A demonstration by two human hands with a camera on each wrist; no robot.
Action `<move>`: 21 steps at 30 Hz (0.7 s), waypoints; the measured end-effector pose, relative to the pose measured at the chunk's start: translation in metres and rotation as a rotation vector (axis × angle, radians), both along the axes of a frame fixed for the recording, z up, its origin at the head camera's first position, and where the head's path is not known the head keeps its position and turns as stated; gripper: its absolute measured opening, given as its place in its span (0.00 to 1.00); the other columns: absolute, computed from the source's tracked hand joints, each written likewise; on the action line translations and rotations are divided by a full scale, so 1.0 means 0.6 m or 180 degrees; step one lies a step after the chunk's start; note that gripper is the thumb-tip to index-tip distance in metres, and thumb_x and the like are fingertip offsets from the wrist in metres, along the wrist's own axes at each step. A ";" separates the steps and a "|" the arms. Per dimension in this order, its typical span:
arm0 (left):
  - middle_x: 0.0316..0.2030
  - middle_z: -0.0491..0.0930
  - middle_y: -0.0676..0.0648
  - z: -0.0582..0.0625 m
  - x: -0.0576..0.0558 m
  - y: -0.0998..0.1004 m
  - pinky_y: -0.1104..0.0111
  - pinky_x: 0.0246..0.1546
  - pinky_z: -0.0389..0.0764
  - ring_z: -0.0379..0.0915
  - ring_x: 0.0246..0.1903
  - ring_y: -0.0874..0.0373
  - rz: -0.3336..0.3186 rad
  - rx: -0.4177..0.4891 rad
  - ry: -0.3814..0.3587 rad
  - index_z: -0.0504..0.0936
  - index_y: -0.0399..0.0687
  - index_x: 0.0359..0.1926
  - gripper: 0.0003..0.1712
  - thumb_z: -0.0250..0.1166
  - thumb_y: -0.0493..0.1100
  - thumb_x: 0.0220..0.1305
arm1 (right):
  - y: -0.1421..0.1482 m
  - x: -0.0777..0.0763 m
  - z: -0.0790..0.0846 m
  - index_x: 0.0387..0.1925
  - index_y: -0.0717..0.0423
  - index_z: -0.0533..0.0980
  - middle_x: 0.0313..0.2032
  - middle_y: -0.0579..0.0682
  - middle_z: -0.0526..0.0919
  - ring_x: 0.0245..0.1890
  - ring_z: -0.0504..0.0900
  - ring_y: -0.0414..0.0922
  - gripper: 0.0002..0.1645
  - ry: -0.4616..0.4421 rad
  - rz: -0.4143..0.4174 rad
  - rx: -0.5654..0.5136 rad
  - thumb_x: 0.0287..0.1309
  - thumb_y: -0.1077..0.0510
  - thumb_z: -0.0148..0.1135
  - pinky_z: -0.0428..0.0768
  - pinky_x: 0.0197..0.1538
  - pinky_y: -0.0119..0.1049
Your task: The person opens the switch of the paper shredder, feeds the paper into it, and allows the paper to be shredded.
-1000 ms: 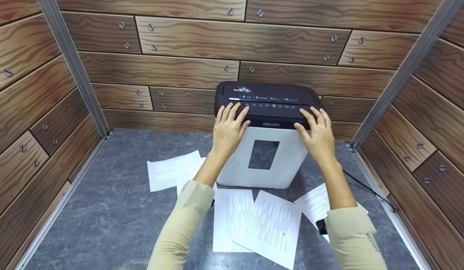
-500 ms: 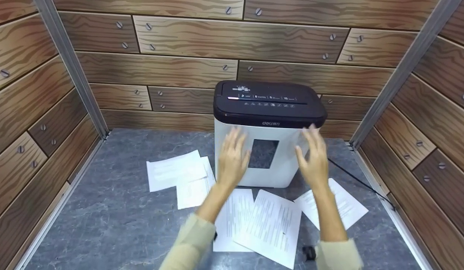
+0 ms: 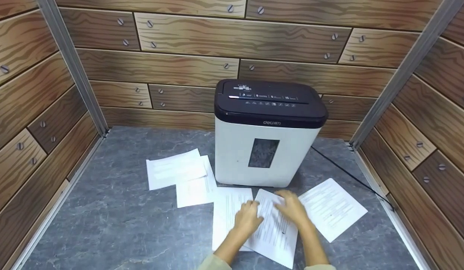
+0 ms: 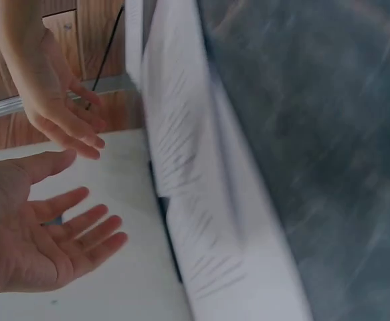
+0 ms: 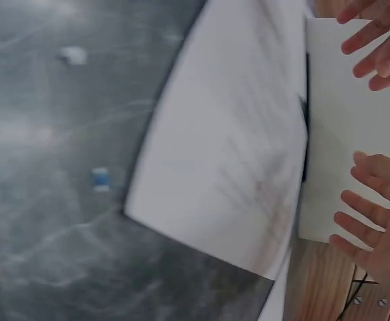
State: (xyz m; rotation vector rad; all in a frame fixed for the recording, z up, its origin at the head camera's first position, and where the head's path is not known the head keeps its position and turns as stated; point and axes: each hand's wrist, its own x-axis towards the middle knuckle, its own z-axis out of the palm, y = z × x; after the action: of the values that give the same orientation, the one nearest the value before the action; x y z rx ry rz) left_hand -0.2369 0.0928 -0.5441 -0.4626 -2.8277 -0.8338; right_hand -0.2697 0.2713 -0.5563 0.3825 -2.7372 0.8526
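My left hand hovers above two overlapping printed sheets of paper in front of a paper shredder. My right hand is at the right side of the upper sheet. Beneath its left edge lies the lower sheet. In the left wrist view, the fingers of my left hand are spread and hold nothing. The right wrist view likewise shows loosely spread fingers on my right hand. Contact with the paper cannot be made out. The shredder has a black top and a white bin with a dark window.
Two more sheets overlap to the left of the shredder. Another printed sheet lies to the right. A black power cord runs from behind the shredder to the right edge. Wood-patterned walls enclose the grey surface.
Both hands have left the shredder's top and come down toward me, over the front sheets. The shredder and papers look unmoved.
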 end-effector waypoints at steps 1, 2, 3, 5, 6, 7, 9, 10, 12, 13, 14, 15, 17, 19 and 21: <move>0.38 0.75 0.43 -0.007 0.003 0.003 0.63 0.30 0.79 0.73 0.37 0.48 0.0032 -0.0053 -0.0076 0.78 0.40 0.44 0.24 0.73 0.43 0.45 | 0.000 0.003 -0.007 0.44 0.68 0.76 0.45 0.65 0.76 0.47 0.72 0.63 0.23 -0.0142 0.0001 0.0040 0.41 0.66 0.68 0.69 0.51 0.56; 0.37 0.75 0.42 -0.014 0.005 0.007 0.62 0.30 0.79 0.72 0.38 0.48 0.0061 -0.0091 -0.0143 0.77 0.39 0.44 0.25 0.73 0.43 0.45 | -0.001 0.006 -0.014 0.46 0.68 0.75 0.47 0.66 0.75 0.49 0.71 0.64 0.26 -0.0278 -0.0008 0.0080 0.40 0.65 0.69 0.68 0.52 0.57; 0.37 0.75 0.42 -0.019 0.006 0.010 0.62 0.31 0.79 0.72 0.38 0.48 0.0080 -0.0118 -0.0206 0.77 0.37 0.45 0.26 0.73 0.43 0.45 | -0.001 0.010 -0.019 0.47 0.68 0.74 0.48 0.68 0.73 0.50 0.69 0.65 0.29 -0.0400 -0.0026 0.0136 0.40 0.64 0.70 0.67 0.52 0.59; 0.37 0.74 0.41 -0.028 0.009 0.016 0.61 0.32 0.79 0.71 0.38 0.47 0.0117 -0.0191 -0.0281 0.76 0.35 0.46 0.28 0.74 0.44 0.44 | -0.003 0.017 -0.027 0.50 0.67 0.73 0.52 0.69 0.70 0.53 0.67 0.67 0.33 -0.0615 -0.0105 0.0265 0.38 0.60 0.71 0.66 0.51 0.63; 0.37 0.73 0.41 -0.032 0.010 0.020 0.61 0.33 0.79 0.70 0.39 0.47 0.0141 -0.0228 -0.0309 0.76 0.35 0.46 0.29 0.74 0.45 0.44 | -0.004 0.020 -0.030 0.52 0.66 0.72 0.54 0.69 0.69 0.54 0.65 0.67 0.35 -0.0699 -0.0164 0.0328 0.38 0.59 0.72 0.65 0.51 0.64; 0.37 0.73 0.40 -0.035 0.011 0.023 0.60 0.34 0.78 0.70 0.40 0.47 0.0166 -0.0249 -0.0334 0.76 0.35 0.46 0.29 0.74 0.45 0.44 | -0.005 0.022 -0.033 0.53 0.65 0.72 0.55 0.69 0.68 0.55 0.64 0.67 0.36 -0.0752 -0.0209 0.0364 0.38 0.58 0.72 0.65 0.51 0.65; 0.39 0.72 0.39 -0.040 0.013 0.028 0.59 0.36 0.78 0.69 0.41 0.46 0.0219 -0.0305 -0.0376 0.75 0.34 0.47 0.30 0.74 0.45 0.43 | -0.006 0.024 -0.038 0.53 0.65 0.72 0.56 0.69 0.67 0.55 0.64 0.68 0.38 -0.0744 -0.0247 0.0395 0.37 0.57 0.73 0.65 0.50 0.65; 0.39 0.72 0.39 -0.042 0.014 0.030 0.58 0.37 0.77 0.68 0.42 0.46 0.0247 -0.0328 -0.0383 0.75 0.34 0.47 0.31 0.74 0.45 0.43 | -0.007 0.024 -0.039 0.53 0.65 0.72 0.56 0.69 0.67 0.55 0.64 0.68 0.38 -0.0735 -0.0262 0.0398 0.37 0.57 0.73 0.65 0.50 0.65; 0.41 0.72 0.38 -0.045 0.014 0.033 0.57 0.38 0.76 0.68 0.44 0.44 0.0294 -0.0330 -0.0420 0.75 0.34 0.47 0.31 0.74 0.45 0.43 | -0.009 0.024 -0.040 0.53 0.66 0.72 0.56 0.69 0.67 0.55 0.63 0.68 0.38 -0.0721 -0.0283 0.0389 0.37 0.56 0.73 0.65 0.51 0.64; 0.41 0.71 0.37 -0.045 0.014 0.034 0.56 0.39 0.76 0.67 0.44 0.44 0.0313 -0.0312 -0.0436 0.75 0.33 0.48 0.31 0.74 0.44 0.43 | -0.011 0.025 -0.040 0.53 0.66 0.72 0.56 0.69 0.67 0.56 0.63 0.68 0.37 -0.0723 -0.0285 0.0383 0.38 0.56 0.73 0.65 0.51 0.64; 0.42 0.71 0.37 -0.046 0.013 0.034 0.55 0.39 0.76 0.67 0.45 0.43 0.0332 -0.0276 -0.0448 0.74 0.33 0.48 0.31 0.74 0.44 0.43 | -0.012 0.025 -0.040 0.52 0.66 0.72 0.56 0.69 0.67 0.55 0.64 0.68 0.37 -0.0714 -0.0279 0.0392 0.38 0.56 0.73 0.66 0.51 0.64; 0.42 0.71 0.36 -0.046 0.012 0.034 0.55 0.40 0.76 0.67 0.44 0.43 0.0351 -0.0212 -0.0459 0.74 0.33 0.48 0.31 0.74 0.44 0.43 | -0.012 0.025 -0.041 0.52 0.66 0.72 0.56 0.69 0.67 0.55 0.64 0.68 0.37 -0.0708 -0.0272 0.0405 0.38 0.56 0.73 0.66 0.50 0.64; 0.42 0.72 0.36 -0.044 0.010 0.031 0.54 0.41 0.75 0.67 0.44 0.42 0.0395 0.0000 -0.0486 0.74 0.32 0.48 0.31 0.73 0.42 0.43 | -0.014 0.026 -0.041 0.52 0.66 0.72 0.56 0.69 0.67 0.56 0.63 0.68 0.36 -0.0726 -0.0268 0.0391 0.39 0.56 0.72 0.66 0.50 0.64; 0.40 0.73 0.36 -0.042 0.006 0.028 0.54 0.41 0.74 0.67 0.42 0.42 0.0456 0.0297 -0.0466 0.75 0.31 0.47 0.28 0.73 0.38 0.44 | -0.015 0.027 -0.041 0.52 0.66 0.72 0.57 0.68 0.67 0.56 0.63 0.67 0.35 -0.0728 -0.0278 0.0386 0.39 0.56 0.72 0.66 0.50 0.65; 0.38 0.75 0.35 -0.038 0.000 0.024 0.55 0.40 0.75 0.69 0.40 0.43 0.0520 0.0653 -0.0431 0.76 0.29 0.46 0.25 0.70 0.32 0.44 | -0.016 0.027 -0.042 0.52 0.66 0.73 0.56 0.68 0.67 0.56 0.63 0.67 0.35 -0.0706 -0.0300 0.0386 0.39 0.57 0.72 0.66 0.50 0.65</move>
State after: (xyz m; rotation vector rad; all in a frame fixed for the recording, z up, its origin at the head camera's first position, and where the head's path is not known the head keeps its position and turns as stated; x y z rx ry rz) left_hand -0.2368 0.1075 -0.5671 -0.1494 -2.8089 -1.1435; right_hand -0.2535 0.2617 -0.5816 0.1890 -2.9936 0.7475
